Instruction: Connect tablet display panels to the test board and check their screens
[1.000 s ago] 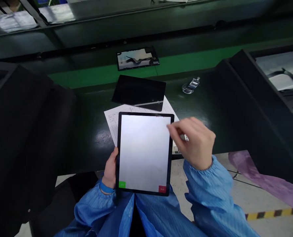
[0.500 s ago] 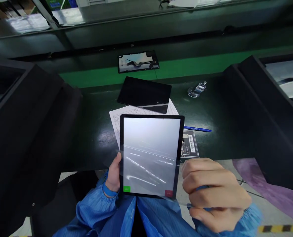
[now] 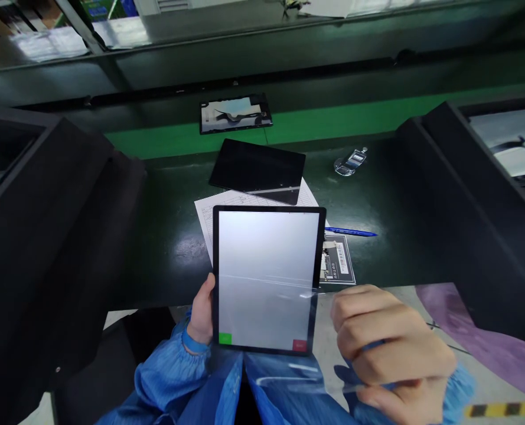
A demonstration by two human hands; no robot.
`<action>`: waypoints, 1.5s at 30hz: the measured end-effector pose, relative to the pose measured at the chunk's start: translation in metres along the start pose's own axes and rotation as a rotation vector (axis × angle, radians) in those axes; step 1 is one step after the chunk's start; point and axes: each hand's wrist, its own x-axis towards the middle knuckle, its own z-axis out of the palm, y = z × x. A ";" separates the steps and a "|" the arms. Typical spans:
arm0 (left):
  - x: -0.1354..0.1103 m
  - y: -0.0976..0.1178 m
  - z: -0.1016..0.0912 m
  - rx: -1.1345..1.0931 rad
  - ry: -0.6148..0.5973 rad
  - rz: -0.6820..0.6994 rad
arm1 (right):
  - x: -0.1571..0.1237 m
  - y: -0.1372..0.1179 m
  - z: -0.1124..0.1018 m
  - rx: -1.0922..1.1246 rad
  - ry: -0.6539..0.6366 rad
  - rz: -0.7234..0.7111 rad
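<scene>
In my left hand (image 3: 202, 313) is a tablet (image 3: 266, 248), gripped by its left edge and tilted up. Its screen glows plain white, with a small green box at the lower left and a red one at the lower right. My right hand (image 3: 390, 348) is closed at the tablet's lower right, its fingers curled around the edge of a clear plastic film (image 3: 295, 382). Faint glare lines show the film stretching left in front of the lower screen. How far it touches the glass I cannot tell.
Behind the tablet lie a dark-screened tablet (image 3: 257, 170), a printed form (image 3: 204, 212), a blue pen (image 3: 351, 232) and a black labelled card (image 3: 342, 260). A tablet with its inner parts showing (image 3: 236, 114) and a clear stand (image 3: 351, 162) sit farther back. Black bins (image 3: 479, 195) flank the bench.
My right hand has moved slightly right and down with the film. The film's glare streaks have left most of the lower screen and now show below the tablet. My left hand stays put.
</scene>
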 end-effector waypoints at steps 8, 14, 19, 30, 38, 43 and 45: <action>0.009 -0.010 0.018 0.200 -0.009 -0.044 | 0.048 0.019 -0.012 -0.352 0.134 0.089; 0.009 -0.011 0.016 0.078 0.038 -0.151 | 0.046 0.050 -0.026 -0.569 0.262 0.333; 0.007 -0.001 0.011 -0.019 -0.065 -0.162 | 0.025 0.055 -0.036 -0.508 0.147 0.346; 0.002 0.010 0.013 0.092 -0.058 -0.141 | 0.005 0.039 -0.033 -0.519 0.191 0.377; 0.007 0.003 0.016 0.297 0.078 0.053 | 0.028 0.037 -0.019 -0.353 0.185 0.275; 0.005 0.001 0.020 0.261 0.020 -0.004 | 0.030 0.053 -0.019 -0.351 0.089 0.278; 0.004 0.003 0.020 0.202 0.060 -0.022 | 0.027 0.058 -0.019 -0.420 0.072 0.283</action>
